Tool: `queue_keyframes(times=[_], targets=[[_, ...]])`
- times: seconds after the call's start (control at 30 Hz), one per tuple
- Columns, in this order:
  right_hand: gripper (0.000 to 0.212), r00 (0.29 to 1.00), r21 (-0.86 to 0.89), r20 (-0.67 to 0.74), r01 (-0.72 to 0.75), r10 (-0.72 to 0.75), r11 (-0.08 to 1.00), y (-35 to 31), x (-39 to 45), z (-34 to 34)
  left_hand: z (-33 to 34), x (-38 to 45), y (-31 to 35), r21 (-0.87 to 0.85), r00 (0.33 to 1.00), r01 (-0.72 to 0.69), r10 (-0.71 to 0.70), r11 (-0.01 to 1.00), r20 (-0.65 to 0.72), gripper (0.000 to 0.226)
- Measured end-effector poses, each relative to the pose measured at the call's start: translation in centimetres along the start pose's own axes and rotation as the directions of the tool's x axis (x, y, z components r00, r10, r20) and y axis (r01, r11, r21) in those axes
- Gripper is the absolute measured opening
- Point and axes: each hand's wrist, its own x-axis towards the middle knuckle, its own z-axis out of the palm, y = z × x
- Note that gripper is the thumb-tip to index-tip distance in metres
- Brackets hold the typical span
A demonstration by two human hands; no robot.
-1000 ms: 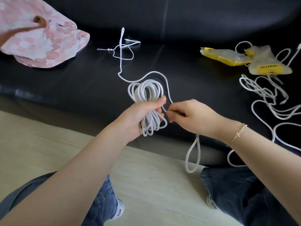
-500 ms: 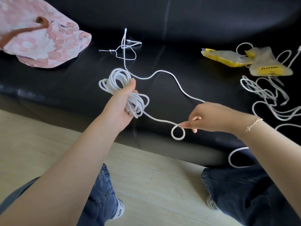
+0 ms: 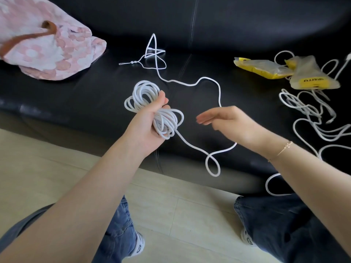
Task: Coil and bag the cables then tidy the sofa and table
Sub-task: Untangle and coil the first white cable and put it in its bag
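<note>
- The left hand (image 3: pixel 150 126) is gripping a bundle of white round cable (image 3: pixel 152 109), thumb lying across the loops, which are sticking out above and below the fist.
- The bundle is hanging in the air just in front of the black leather sofa (image 3: pixel 237 25), over its front edge.
- A loose tail of the same white cable (image 3: pixel 191 147) is running from the bundle down to the right, curling into a small loop and passing under the right wrist, then trailing back across the seat to its thin ends near the backrest.
- The right hand (image 3: pixel 226 120) is hovering beside the bundle with fingers straight and relaxed, holding nothing, apart from the cable.
- A gold chain bracelet (image 3: pixel 283 150) is sitting on the right wrist.
- A tangle of other white cables (image 3: pixel 311 114) is lying on the seat at right, touching two yellow-and-clear plastic bags (image 3: pixel 311 76).
- A pink flowered cloth bag with a brown strap (image 3: pixel 47 48) is resting on the seat at far left.
</note>
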Motion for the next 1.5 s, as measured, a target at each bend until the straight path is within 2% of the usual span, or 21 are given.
queue_keyframes(times=[0.07, 0.13, 0.2, 0.27, 0.4, 0.53, 0.63, 0.73, 0.8, 0.9, 1.03, 1.1, 1.2, 1.33, 1.5], targets=[[0.030, 0.985, 0.110, 0.171, -0.036, 0.017, 0.993, -0.2, 0.0, 1.3, 0.1, 0.0, -0.1, -0.028, 1.000, 0.003, -0.003, 1.000, 0.014, 0.019], [0.021, 0.933, 0.115, 0.357, -0.086, 0.039, 0.990, 0.0, 0.0, 1.9, 0.1, 0.0, -0.1, -0.046, 1.000, 0.003, -0.002, 0.999, 0.025, 0.019], [0.026, 0.867, 0.088, 0.493, -0.130, 0.070, 0.988, 0.2, 0.0, 1.9, 0.0, 0.1, 0.1, -0.062, 0.999, -0.002, 0.004, 0.998, 0.032, 0.018], [0.034, 0.837, 0.038, 0.537, -0.143, 0.101, 0.989, 0.2, -0.1, 1.6, -0.2, 0.0, 0.6, -0.062, 1.000, -0.018, 0.019, 0.998, 0.023, 0.016], [0.044, 0.853, -0.086, 0.497, -0.132, 0.158, 0.987, 0.1, 0.2, -0.1, -0.7, 0.2, 1.3, 0.237, 0.986, -0.099, 0.127, 0.966, -0.105, 0.018], [0.041, 0.876, -0.296, 0.438, -0.074, 0.204, 0.952, 0.4, 0.3, -1.6, -0.6, 0.4, 1.3, 0.509, 0.956, -0.204, 0.281, 0.836, -0.079, 0.013], [0.030, 0.902, -0.413, 0.390, -0.009, 0.186, 0.911, 0.7, 0.4, -2.2, -0.5, 0.7, 1.1, 0.575, 0.948, -0.216, 0.311, 0.789, -0.070, 0.013], [0.024, 0.921, -0.458, 0.352, 0.014, 0.167, 0.889, 1.0, 0.4, -2.6, -0.6, 0.7, 1.1, 0.569, 0.961, -0.154, 0.255, 0.808, -0.103, 0.017], [0.024, 0.965, -0.512, 0.243, 0.042, 0.098, 0.858, 1.3, 0.5, -2.7, -0.7, 0.8, 1.2, 0.591, 0.968, -0.111, 0.220, 0.799, -0.117, 0.017], [0.026, 0.993, -0.636, 0.113, 0.091, -0.024, 0.766, 1.2, 0.7, -2.5, -0.8, 0.9, 1.0, 0.664, 0.984, -0.029, 0.138, 0.747, -0.111, 0.018], [0.028, 0.962, -0.657, -0.005, 0.202, -0.272, 0.726, 1.1, 0.5, -1.8, -0.8, 1.1, 0.2, 0.734, 1.000, -0.012, 0.003, 0.679, 0.013, 0.017], [0.029, 0.944, -0.652, -0.029, 0.233, -0.330, 0.722, 1.1, 0.3, -1.7, -0.7, 1.3, -0.5, 0.734, 0.995, -0.008, -0.069, 0.679, 0.075, 0.017], [0.028, 0.949, -0.670, -0.029, 0.215, -0.314, 0.711, 1.1, 0.3, -1.4, -0.7, 1.5, -1.1, 0.719, 0.989, 0.023, -0.120, 0.695, 0.084, 0.019], [0.032, 0.942, -0.685, -0.036, 0.221, -0.335, 0.694, 1.1, 0.3, -0.5, -0.3, 1.2, -1.7, 0.627, 0.977, 0.091, -0.190, 0.774, 0.092, 0.025], [0.031, 0.940, -0.704, -0.075, 0.186, -0.332, 0.686, 0.8, 0.3, -0.1, 0.2, 0.6, -2.4, 0.554, 0.949, 0.169, -0.286, 0.815, 0.131, 0.014]])
